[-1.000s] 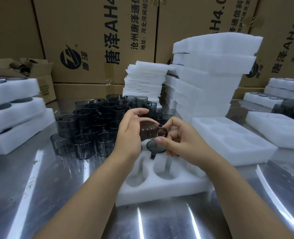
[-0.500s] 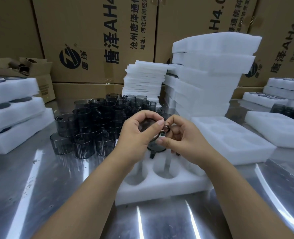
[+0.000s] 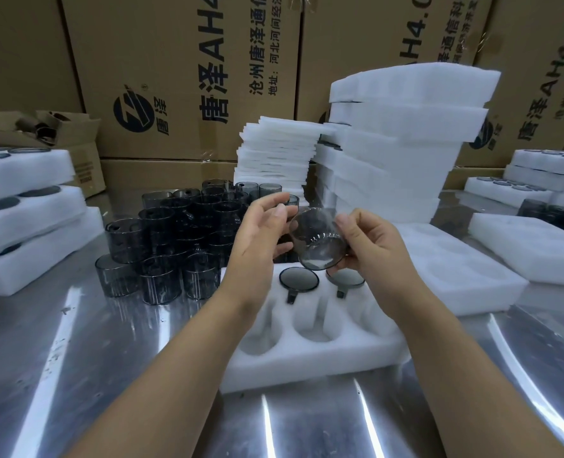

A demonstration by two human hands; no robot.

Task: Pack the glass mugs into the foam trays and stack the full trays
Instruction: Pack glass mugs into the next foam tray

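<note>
Both forearms come in from the near edge of the desk (image 3: 75,342), with the hands up over the foam tray (image 3: 307,363). The right hand (image 3: 373,246) has its fingers curled round a smoky grey glass mug (image 3: 317,239), which is see-through and tipped at an angle. The left hand (image 3: 260,239) is just beside it with loose, released fingers; can't tell if it touches the rim. Two seated mugs (image 3: 298,278) fill the tray's far row.

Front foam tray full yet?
No, the front tray shows only two mugs seated in its far row; its near pockets are empty, and the right hand holds another mug.
</note>
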